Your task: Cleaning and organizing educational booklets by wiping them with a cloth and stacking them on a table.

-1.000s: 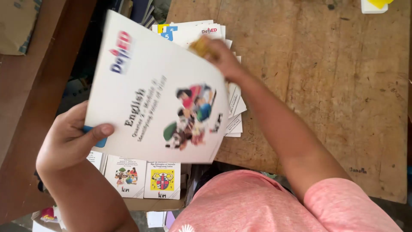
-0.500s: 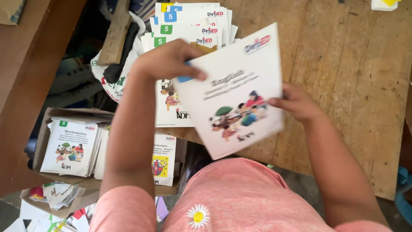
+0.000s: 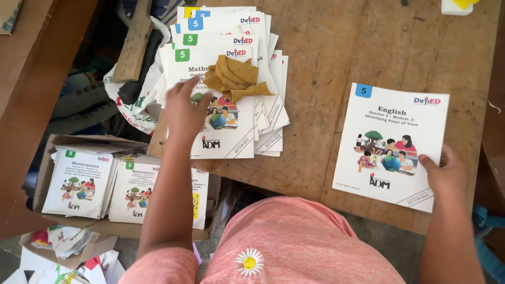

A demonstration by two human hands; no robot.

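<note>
My right hand (image 3: 446,176) pinches the lower right corner of a white workbook with a blue tab (image 3: 390,144), which lies flat on the wooden table (image 3: 336,58). My left hand (image 3: 184,108) rests with spread fingers on the top booklet of a fanned stack of white workbooks with green tabs (image 3: 226,89) at the table's left edge. A crumpled mustard-yellow cloth (image 3: 234,78) lies on that stack, just right of my left fingers.
Below the table's left edge a cardboard box (image 3: 52,181) holds more white booklets (image 3: 79,181). A wooden plank (image 3: 134,42) and bags lie beyond it. Loose papers (image 3: 68,247) sit on the floor at lower left. A white object (image 3: 456,6) sits at the table's far edge.
The workbook I held up in both hands has come down flat onto the table at the right. My left hand let go and moved onto the stack; the yellow cloth now lies on the stack.
</note>
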